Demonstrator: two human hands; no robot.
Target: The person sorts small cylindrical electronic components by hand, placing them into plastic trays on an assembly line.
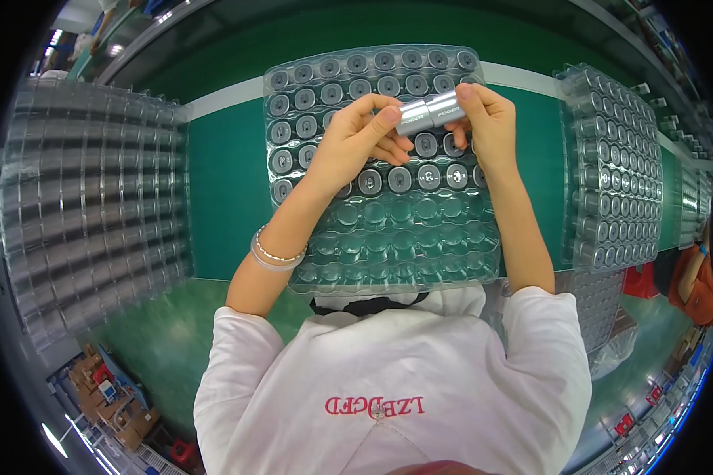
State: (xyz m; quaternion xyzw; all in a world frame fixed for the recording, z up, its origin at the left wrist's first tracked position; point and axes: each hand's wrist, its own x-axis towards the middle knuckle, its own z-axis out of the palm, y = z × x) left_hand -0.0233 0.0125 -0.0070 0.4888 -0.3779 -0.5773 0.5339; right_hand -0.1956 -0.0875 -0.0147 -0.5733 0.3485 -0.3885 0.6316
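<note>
At upper centre: a left silver cylinder (413, 119) and a right silver cylinder (445, 108) meet end to end, sloping slightly upward to the right, over a clear plastic tray (372, 247)
Left hand (364, 136): thumb and forefinger pinch the left silver cylinder, with the remaining fingers bent beneath it
Right hand (485, 123): thumb and fingers pinch the right silver cylinder near its outer end
Tray below: upper rows hold upright pieces with round grey tops (370, 180); the nearer rows are transparent cups with green showing through
Forearms and clothing: bracelets (276, 257) circle the left forearm; a white short-sleeved shirt (380, 360) carries red lettering (376, 407) on its front
Work surface: a green tabletop (230, 190), crossed by a pale strip (523, 77)
Left side: a large pile of clear trays (95, 198), well apart from the hands
Right side: a second tray (572, 162), filled with similar round-topped pieces
Room edges: cardboard boxes (115, 396) at lower left; another person (697, 289), in orange-red, at far right
</note>
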